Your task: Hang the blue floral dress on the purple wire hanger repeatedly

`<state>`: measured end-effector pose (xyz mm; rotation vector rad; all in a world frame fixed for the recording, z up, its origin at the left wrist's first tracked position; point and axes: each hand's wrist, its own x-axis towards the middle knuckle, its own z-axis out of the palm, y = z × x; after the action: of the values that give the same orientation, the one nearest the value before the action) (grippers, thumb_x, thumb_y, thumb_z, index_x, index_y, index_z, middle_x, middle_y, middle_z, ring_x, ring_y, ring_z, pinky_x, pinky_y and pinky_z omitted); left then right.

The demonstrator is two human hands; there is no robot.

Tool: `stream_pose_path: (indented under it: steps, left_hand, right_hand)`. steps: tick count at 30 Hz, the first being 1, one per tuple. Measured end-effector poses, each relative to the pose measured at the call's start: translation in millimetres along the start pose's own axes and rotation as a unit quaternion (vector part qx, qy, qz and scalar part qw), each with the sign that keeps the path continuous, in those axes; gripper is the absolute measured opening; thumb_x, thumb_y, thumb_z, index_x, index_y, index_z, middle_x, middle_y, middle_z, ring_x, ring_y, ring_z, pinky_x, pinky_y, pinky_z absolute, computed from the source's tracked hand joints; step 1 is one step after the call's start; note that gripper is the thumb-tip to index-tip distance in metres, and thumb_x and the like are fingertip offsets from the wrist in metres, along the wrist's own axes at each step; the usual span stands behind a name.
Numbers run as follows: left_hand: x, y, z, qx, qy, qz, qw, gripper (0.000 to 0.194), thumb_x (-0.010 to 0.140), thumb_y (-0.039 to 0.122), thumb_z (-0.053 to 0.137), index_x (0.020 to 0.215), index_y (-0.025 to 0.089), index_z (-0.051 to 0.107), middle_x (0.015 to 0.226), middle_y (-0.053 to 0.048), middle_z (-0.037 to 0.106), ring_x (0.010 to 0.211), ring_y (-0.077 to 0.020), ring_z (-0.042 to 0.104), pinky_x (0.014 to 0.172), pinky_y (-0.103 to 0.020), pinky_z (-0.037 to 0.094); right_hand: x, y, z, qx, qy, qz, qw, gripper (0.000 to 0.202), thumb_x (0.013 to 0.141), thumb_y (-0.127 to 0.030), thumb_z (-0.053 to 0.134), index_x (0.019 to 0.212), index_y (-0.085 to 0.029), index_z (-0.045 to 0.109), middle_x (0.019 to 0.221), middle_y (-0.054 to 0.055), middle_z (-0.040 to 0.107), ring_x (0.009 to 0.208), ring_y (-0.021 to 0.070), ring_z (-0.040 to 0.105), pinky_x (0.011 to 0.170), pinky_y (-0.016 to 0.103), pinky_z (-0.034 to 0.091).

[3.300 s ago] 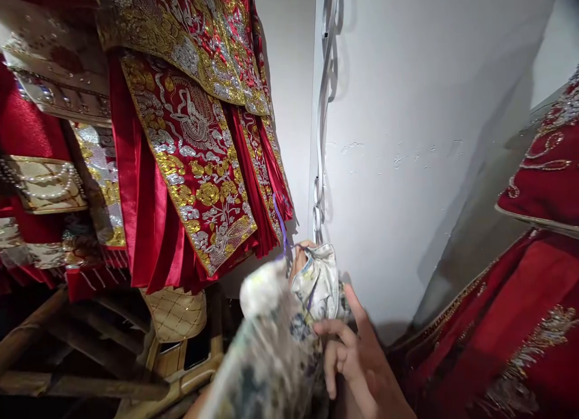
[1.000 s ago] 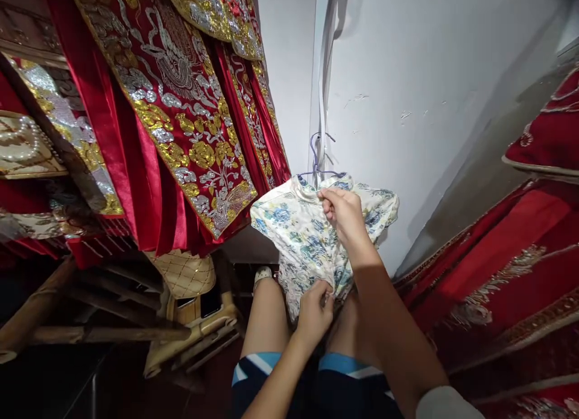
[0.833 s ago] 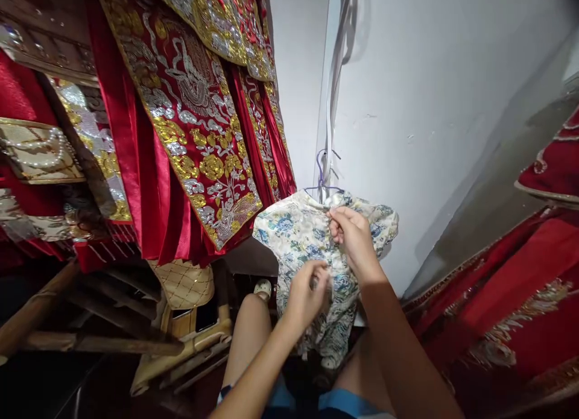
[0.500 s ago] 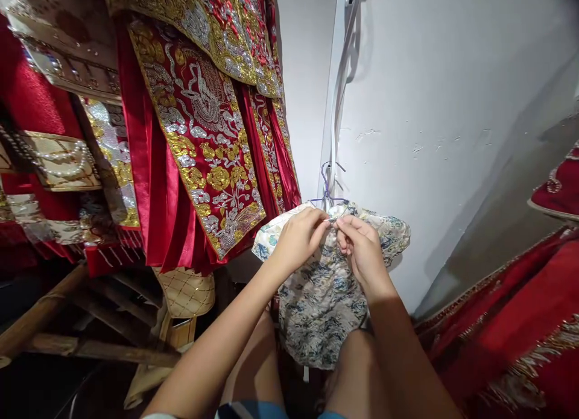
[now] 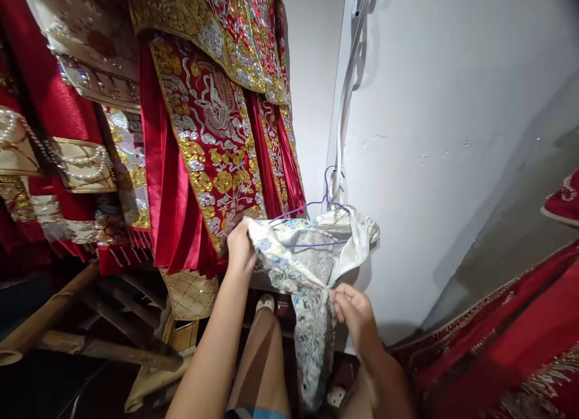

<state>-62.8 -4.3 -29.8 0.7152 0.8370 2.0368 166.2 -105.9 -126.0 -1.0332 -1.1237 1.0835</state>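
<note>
A floral garment (image 5: 312,322) in white, blue and yellow hangs from a purple wire hanger (image 5: 307,205), its neckline spread wide with the pale inside showing. My left hand (image 5: 241,247) grips its left shoulder near the end of the hanger. Lower down, my right hand (image 5: 351,307) pinches the front edge of the opening and draws it toward me. The hanger's hook meets a white metal upright (image 5: 346,93) by the wall. Below my hands the body of the garment falls in a narrow bunch.
Red costumes with gold and silver embroidery (image 5: 221,123) hang at the left. Bamboo poles (image 5: 108,349) stand beneath them. A white wall (image 5: 452,93) lies ahead, and red fabric (image 5: 511,328) fills the lower right. My legs and shoes show below.
My hands have moved apart from the neckline: the left went out to the shoulder, the right came down. The neckline now gapes, the hanger shows more, and the garment's body is bunched narrower.
</note>
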Motion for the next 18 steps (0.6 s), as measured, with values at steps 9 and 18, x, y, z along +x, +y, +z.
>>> stream_pose_path:
  steps: [9,18]
  left_hand:
    - [-88,-72,-59.2,-0.082,0.077,-0.21,0.971,0.017,0.091,0.008,0.049,0.093,0.013,0.066,0.076,-0.007,0.069,0.071,-0.015,0.07,0.075,-0.027,0.058]
    - [-135,-68,-72.1,-0.075,0.019,-0.207,0.975,0.029,0.069,0.028,0.085,0.087,0.015,0.067,0.079,-0.002,0.07,0.069,-0.0137,0.067,0.067,-0.022,0.052]
  right_hand:
    - [-43,38,-18,0.007,0.036,0.085,0.996,0.032,0.081,-0.04,0.06,0.059,-0.023,0.043,0.043,-0.007,0.035,0.044,0.0101,0.029,0.048,0.026,0.023]
    - [-50,48,-50,-0.118,-0.097,0.156,0.976,0.03,0.075,-0.039,0.061,0.053,-0.021,0.053,0.038,-0.003,0.045,0.039,0.0113,0.037,0.047,0.027,0.027]
